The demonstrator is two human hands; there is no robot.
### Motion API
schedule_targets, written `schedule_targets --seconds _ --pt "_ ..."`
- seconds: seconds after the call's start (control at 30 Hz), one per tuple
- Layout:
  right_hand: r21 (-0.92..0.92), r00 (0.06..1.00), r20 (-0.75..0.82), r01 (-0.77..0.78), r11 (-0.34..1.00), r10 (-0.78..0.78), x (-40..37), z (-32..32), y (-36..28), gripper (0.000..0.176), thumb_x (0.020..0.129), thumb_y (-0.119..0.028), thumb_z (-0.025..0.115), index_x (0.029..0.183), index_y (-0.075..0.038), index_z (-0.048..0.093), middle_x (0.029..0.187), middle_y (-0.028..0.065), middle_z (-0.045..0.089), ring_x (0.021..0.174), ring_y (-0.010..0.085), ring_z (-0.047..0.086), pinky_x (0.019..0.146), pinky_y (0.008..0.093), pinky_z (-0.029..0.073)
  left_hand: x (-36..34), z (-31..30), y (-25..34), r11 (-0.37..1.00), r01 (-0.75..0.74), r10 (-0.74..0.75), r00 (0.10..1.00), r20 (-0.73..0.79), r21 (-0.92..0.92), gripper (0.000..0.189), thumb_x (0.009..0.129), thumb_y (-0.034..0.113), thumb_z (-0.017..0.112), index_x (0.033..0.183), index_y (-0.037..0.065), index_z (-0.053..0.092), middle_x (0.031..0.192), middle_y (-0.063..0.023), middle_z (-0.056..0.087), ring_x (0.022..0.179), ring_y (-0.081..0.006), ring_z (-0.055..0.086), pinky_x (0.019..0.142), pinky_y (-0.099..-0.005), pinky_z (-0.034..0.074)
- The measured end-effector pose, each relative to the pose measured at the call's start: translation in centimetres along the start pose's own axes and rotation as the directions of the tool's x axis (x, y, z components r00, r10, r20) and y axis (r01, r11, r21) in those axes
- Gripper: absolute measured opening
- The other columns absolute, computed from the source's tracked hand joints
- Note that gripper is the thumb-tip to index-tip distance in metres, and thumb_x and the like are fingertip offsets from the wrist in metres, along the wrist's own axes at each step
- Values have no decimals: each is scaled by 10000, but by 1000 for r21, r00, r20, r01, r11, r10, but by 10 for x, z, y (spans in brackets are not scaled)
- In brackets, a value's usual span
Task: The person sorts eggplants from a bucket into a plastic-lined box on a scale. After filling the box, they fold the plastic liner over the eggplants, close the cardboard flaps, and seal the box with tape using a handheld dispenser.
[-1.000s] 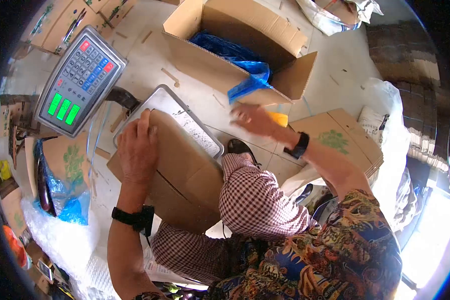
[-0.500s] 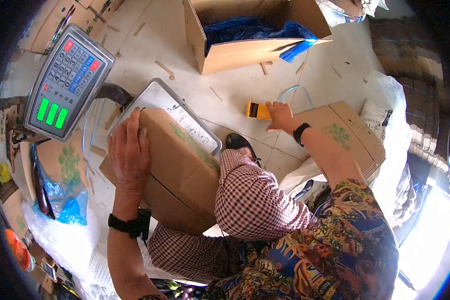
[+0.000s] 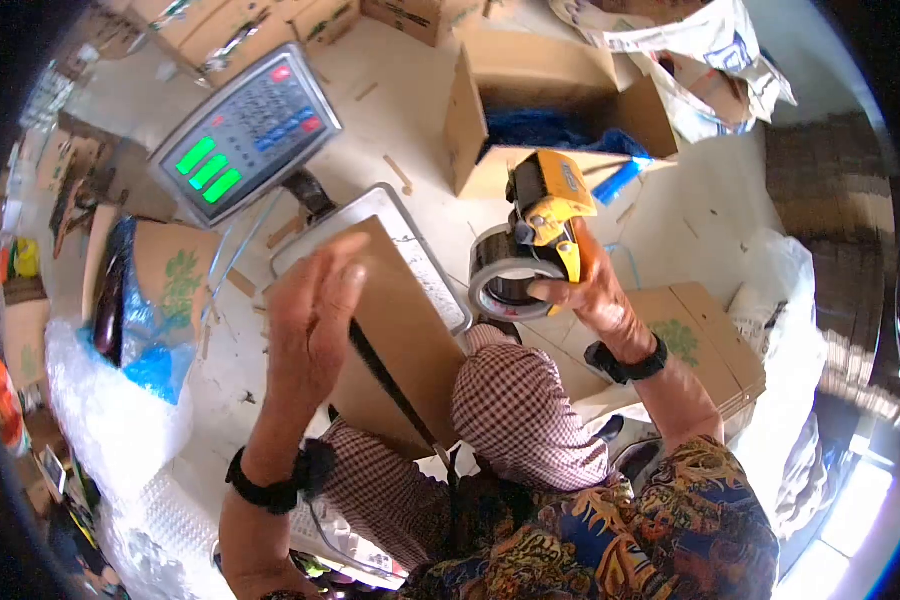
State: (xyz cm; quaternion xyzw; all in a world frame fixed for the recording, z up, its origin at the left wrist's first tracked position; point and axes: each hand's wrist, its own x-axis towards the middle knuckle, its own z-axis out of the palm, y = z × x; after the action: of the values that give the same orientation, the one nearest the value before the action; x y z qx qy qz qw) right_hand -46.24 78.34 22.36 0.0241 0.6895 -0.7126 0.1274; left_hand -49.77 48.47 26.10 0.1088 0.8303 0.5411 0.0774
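A yellow and black tape dispenser (image 3: 560, 205) with a wide roll of tape is gripped in my right hand (image 3: 595, 285), raised off the floor. My left hand (image 3: 315, 315), slightly blurred, hovers over the left side of a cardboard box (image 3: 395, 310), fingers stretched out and holding nothing. That box leans between my knees and the metal platform (image 3: 425, 265) of a scale. A dark slit runs along the box between its flaps. Left of the platform stands the scale's display (image 3: 245, 135), its green digits lit.
An open carton (image 3: 560, 165) lined with blue plastic stands ahead. Flattened cardboard (image 3: 705, 345) lies right of my knee, near clear plastic wrapping (image 3: 785, 290). At left, another box (image 3: 175, 285) holds an eggplant (image 3: 115, 290) beside bubble wrap (image 3: 120, 400). Cardboard scraps litter the floor.
My right hand has picked up the tape dispenser from the floor and lifted it. The left hand has come off the box's edge, and the box now lies turned with its slit facing up.
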Motion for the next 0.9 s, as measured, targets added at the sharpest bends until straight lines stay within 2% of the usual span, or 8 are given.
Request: schedule_targets --seconds 0.1,0.23,0.27,0.37,0.57,0.63,0.73,0.9 --pt "-245 995 62 90 965 -77 -1 18 -11 686 671 -51 848 1227 -55 446 1170 51 568 1136 137 511 1001 310 410 -19 -5 38 888 307 -257 948 185 -341 512 1002 415 368 1285 16 516 1082 -137 646 1000 -223 620 863 -352 477" --pt "-563 897 172 430 706 -408 -2 50 -22 736 624 -106 885 1205 -52 437 1050 104 623 964 224 644 876 345 510 -31 -8 49 923 275 -234 956 176 -268 532 1001 442 372 1283 10 503 1054 -124 640 964 -205 627 782 -305 497" --pt "-559 893 190 440 703 -408 -2 53 -27 736 624 -106 885 1205 -52 437 1050 104 623 964 224 644 876 345 510 -37 2 57 955 33 -63 994 -90 -295 353 975 307 505 1050 -26 594 879 -98 624 785 -153 585 709 -304 471" --pt "-614 876 314 482 625 -367 -2 60 -32 753 624 -161 880 1224 -50 439 1054 154 627 991 322 652 881 388 521 -43 2 45 877 223 -267 962 -48 -425 218 945 182 561 1019 -22 584 834 -110 625 740 -183 591 690 -325 475" --pt "-569 764 515 643 513 -388 8 96 -50 747 652 -193 858 1270 -43 467 1092 183 625 999 357 641 876 405 526 -71 -14 -2 997 -12 -11 958 -288 -79 95 911 66 517 962 15 578 764 -99 610 680 -141 587 626 -302 468" --pt "-589 745 582 662 464 -325 16 97 -57 694 667 -211 844 1244 -36 502 1112 181 629 997 344 645 872 405 527 -85 -45 -10 957 276 -286 872 -398 -84 110 923 74 471 897 39 572 712 -67 566 636 -133 552 583 -292 436" --pt "-700 823 514 565 436 -242 17 67 -51 695 658 -202 847 1241 -37 507 1099 170 635 989 324 652 871 403 526 -120 -138 -75 951 133 -295 655 -696 -279 264 998 286 454 828 100 532 608 27 397 539 -65 353 512 -252 316" --pt "-540 784 509 612 578 -355 16 86 -50 780 586 -84 875 1263 -78 489 1152 136 607 1055 315 615 905 392 501 -118 -78 -53 907 212 -328 898 -295 -363 328 975 326 483 861 31 568 778 -44 566 671 -125 585 643 -266 481"
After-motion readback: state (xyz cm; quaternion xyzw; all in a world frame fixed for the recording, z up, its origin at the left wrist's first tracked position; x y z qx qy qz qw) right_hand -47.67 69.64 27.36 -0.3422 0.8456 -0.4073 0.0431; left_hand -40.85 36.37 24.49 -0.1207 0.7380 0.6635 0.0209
